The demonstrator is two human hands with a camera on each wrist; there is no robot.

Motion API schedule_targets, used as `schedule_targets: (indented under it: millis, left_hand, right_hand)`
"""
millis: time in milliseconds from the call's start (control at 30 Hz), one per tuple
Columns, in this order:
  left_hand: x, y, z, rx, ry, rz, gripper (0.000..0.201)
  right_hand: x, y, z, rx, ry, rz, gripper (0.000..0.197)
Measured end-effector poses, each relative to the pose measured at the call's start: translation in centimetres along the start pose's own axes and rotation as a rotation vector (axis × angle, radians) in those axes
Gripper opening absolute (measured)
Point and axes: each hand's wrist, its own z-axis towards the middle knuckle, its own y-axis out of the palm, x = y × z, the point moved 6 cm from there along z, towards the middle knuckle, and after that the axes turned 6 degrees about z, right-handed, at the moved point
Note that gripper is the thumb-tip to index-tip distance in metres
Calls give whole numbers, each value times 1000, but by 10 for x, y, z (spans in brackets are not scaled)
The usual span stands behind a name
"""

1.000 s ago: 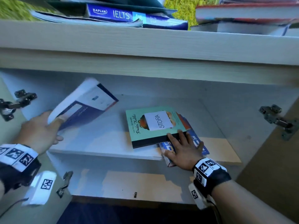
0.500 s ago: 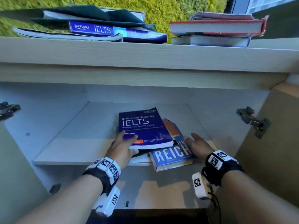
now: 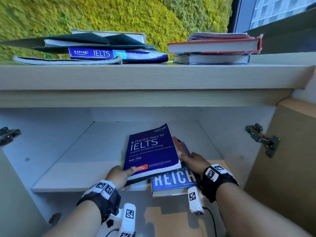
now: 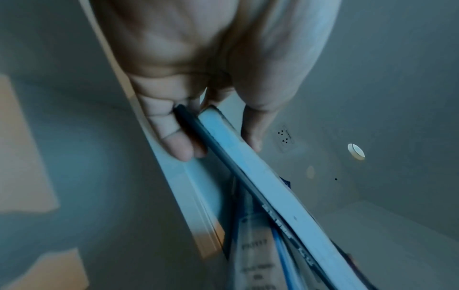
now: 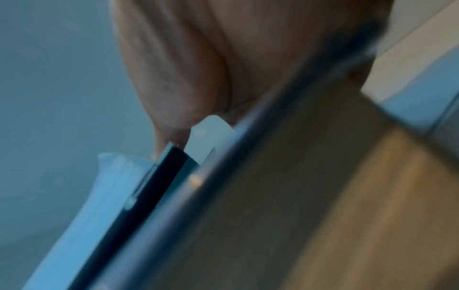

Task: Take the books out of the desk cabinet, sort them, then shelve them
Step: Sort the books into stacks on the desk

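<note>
A dark blue IELTS book point(image 3: 150, 149) lies on top of a small stack on the cabinet shelf point(image 3: 77, 159). Under it show a blue REICH book point(image 3: 172, 181) and an orange-edged book point(image 3: 181, 146). My left hand point(image 3: 119, 175) grips the stack's near left corner, thumb on the IELTS cover. In the left wrist view the thumb lies above and the fingers point(image 4: 183, 153) below the book edges point(image 4: 261, 180). My right hand point(image 3: 193, 160) holds the stack's right side. The right wrist view is blurred, with book edges point(image 5: 111, 196) against the hand.
On the desk top point(image 3: 153, 76) lie two piles of books, left point(image 3: 95, 53) and right point(image 3: 213, 48). Both cabinet doors stand open, with hinges at left point(image 3: 8, 135) and right point(image 3: 263, 139). The right door point(image 3: 290, 168) is close to my right arm.
A second ago my left hand held the IELTS book out to the left. It has laid it on the stack, and both hands now grip the stack's sides.
</note>
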Motion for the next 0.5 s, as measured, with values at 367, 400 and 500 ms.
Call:
schedule_targets:
  millis: [367, 400, 500]
  left_hand:
    - [-54, -14, -28, -58, -86, -405, 41]
    - [-58, -16, -29, -34, -79, -469, 40]
    - [-66, -16, -30, 4, -85, -606, 42]
  right_hand:
    - [25, 37, -29, -113, -69, 301, 63]
    - [28, 32, -28, -80, -80, 311, 66]
    - [26, 18, -22, 90, -98, 286, 60]
